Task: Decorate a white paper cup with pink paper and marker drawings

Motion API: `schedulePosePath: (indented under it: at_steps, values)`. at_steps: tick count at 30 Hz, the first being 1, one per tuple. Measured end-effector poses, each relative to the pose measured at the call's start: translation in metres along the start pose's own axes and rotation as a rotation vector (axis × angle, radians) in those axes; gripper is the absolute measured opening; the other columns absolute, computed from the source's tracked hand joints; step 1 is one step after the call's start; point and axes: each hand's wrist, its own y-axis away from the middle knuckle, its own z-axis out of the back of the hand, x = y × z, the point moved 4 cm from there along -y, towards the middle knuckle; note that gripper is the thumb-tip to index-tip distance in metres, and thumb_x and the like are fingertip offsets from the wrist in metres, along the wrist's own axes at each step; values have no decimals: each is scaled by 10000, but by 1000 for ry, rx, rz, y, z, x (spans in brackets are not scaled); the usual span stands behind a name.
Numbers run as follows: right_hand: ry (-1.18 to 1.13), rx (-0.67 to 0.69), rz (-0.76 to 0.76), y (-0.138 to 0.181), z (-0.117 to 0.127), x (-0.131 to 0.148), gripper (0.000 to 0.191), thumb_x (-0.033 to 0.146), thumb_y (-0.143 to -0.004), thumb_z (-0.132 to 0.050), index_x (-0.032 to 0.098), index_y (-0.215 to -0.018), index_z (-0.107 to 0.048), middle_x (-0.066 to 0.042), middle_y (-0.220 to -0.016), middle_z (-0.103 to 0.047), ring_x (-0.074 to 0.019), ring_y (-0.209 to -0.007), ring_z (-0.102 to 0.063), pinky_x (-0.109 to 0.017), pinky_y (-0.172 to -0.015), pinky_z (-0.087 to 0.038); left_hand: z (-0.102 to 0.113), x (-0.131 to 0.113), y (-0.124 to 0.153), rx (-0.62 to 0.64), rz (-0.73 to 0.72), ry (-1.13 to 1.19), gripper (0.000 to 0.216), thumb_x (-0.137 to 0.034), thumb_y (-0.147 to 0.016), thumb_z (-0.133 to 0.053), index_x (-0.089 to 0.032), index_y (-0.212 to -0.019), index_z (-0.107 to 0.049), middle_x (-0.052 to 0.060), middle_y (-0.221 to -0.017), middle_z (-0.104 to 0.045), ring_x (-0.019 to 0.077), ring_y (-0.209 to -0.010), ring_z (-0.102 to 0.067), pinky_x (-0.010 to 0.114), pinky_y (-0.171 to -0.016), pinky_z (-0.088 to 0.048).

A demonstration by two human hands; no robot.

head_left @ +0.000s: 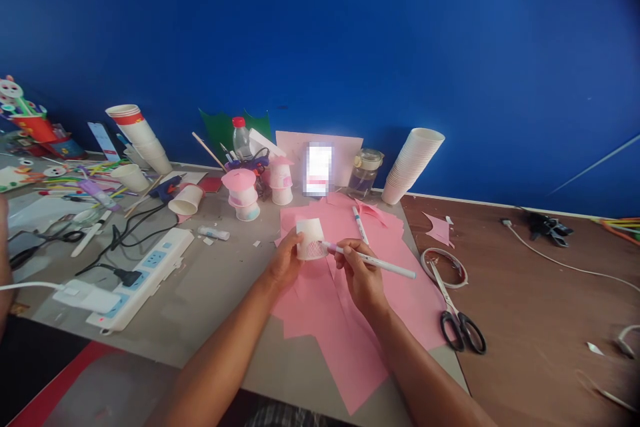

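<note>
My left hand is closed around a small white paper cup, held above the pink paper sheets. A pink cross-hatched patch shows on the cup's lower side. My right hand pinches a white marker pen, its tip touching that pink patch. A second white marker lies on the pink paper just behind the hands.
Black scissors and a tape roll lie to the right. A stack of white cups, a glass jar, pink-topped cup figures, a water bottle, a power strip and craft clutter stand left and behind.
</note>
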Motion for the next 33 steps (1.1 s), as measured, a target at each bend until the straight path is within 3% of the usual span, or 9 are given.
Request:
schedulePosePath:
  at_steps: [17,28,33]
  values:
    - [43,1,0,-1,2,-5,146,338,-780,-663,198,-740,-662,14,-621,-574,-126,-585,-505,-269,-573,-412,1,-5,-1,-57,-33,67,166,-247,-711,-715,-140,-815,-643,8,-744,-638,121,-645,-561,243,-581,-427]
    - [115,-2,-28,-3,5,-7,140,323,-793,-643,194,-743,-662,6,-641,-586,-133,-602,-515,-273,-575,-413,8,-7,-3,-118,-36,61,207,-250,-702,-711,-135,-857,-635,19,-778,-652,153,-695,-601,285,-635,-482]
    - [16,-4,-48,-3,6,-4,149,340,-784,-661,198,-737,-666,8,-637,-588,-129,-603,-510,-274,-586,-409,9,-7,-3,-119,-13,68,229,-263,-703,-707,-148,-883,-627,31,-796,-662,180,-722,-626,326,-669,-510]
